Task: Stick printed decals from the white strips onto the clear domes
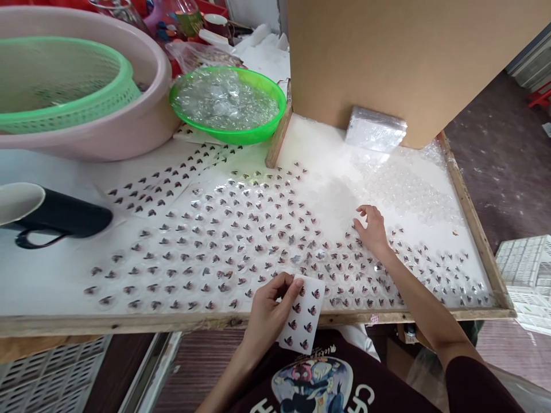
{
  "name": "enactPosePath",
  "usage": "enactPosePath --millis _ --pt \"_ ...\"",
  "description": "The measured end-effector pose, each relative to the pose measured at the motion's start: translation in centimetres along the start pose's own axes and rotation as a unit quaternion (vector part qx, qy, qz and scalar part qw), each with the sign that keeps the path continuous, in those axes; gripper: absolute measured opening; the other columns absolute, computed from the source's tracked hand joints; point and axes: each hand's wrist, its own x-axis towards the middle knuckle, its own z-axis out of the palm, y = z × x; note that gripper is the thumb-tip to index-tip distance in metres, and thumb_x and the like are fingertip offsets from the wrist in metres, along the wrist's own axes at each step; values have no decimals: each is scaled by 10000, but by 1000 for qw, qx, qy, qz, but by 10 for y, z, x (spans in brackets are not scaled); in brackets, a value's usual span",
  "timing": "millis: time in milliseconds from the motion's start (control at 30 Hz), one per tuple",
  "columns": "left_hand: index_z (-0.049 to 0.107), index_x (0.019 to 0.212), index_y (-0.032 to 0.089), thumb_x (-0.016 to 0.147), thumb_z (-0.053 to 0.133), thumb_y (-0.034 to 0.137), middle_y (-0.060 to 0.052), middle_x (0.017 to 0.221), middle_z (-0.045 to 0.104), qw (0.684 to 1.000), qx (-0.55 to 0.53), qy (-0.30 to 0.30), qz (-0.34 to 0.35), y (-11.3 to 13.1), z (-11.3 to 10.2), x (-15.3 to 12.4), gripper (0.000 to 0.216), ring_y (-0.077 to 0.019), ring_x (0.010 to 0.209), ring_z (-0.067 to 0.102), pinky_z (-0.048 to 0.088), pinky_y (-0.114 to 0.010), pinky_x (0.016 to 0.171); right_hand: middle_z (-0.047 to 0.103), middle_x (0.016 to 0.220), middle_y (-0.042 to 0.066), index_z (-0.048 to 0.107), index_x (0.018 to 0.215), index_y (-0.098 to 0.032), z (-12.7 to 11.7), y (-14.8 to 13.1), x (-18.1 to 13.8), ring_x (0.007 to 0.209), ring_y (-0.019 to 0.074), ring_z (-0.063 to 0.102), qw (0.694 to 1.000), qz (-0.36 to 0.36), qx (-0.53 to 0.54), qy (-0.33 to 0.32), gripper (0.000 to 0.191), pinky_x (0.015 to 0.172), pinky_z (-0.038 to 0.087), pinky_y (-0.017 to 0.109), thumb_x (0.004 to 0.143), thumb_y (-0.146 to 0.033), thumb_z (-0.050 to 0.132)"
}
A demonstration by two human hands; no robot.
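Observation:
My left hand (273,301) pinches a white sticker sheet (307,328) by its upper left corner, at the table's front edge. Small dark and pink printed figures stand in rows on the sheet. Over the table, my right hand (372,232) is bent at the fingers, with a gap between thumb and forefinger; I see nothing between them. Below and around it lie many clear round pieces (258,248), each bearing a small figure like those on the sheet. Beyond the right hand, plain clear round pieces (408,186) are spread on the white surface.
A wooden rim (469,215) borders the table, with a cardboard panel (387,63) at the back. Near it lies a stack of clear film (376,131). To the left are a green bowl (241,136) of clear pieces, a pink basin (146,129) and a dark mug (71,212) on its side.

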Motion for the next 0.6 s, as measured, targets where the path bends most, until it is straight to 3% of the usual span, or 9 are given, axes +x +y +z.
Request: enactPosePath --millis 100,233,600 --pt "459 627 185 860 588 443 48 558 395 1000 2 3 4 -1 0 0 371 -97 513 379 314 -197 469 620 901 61 592 824 -206 1 -6 8 852 207 551 997 36 58 -38 137 800 440 355 825 -333 539" --pt "457 623 185 861 588 436 48 561 389 1000 0 7 13 0 0 0 370 -95 515 372 314 -196 471 652 771 33 620 755 -196 4 -13 15 717 170 569 978 118 108 -130 135 691 446 303 793 -308 556" --pt "450 615 187 860 583 455 47 559 381 1000 -3 6 11 7 -2 2 388 -97 515 364 300 -197 467 667 754 26 612 730 -198 8 -18 13 660 159 585 974 146 70 -156 85 595 421 274 758 -258 559"
